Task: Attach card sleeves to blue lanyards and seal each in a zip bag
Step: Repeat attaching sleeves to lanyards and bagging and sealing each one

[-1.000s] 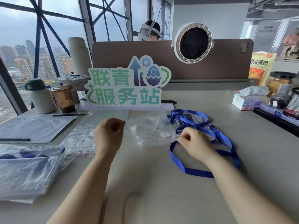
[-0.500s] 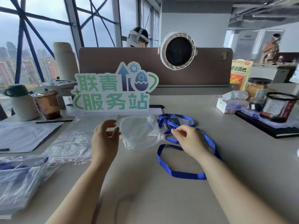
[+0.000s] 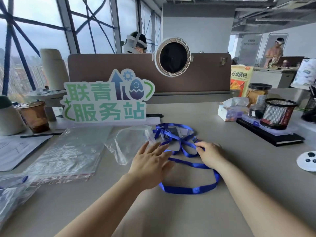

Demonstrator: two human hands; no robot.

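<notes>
Lying released on the tabletop (image 3: 171, 218), the clear zip bag (image 3: 126, 144) is no longer held up by the left hand (image 3: 150, 161), as it was half a second earlier. That hand is now spread with straight fingers over the blue lanyard (image 3: 188, 189). The right hand (image 3: 210, 154) is observed pinching the strap just beside its metal clip (image 3: 195, 139), and it is judged that the bag was set aside so the lanyard can be gathered for bagging.
</notes>
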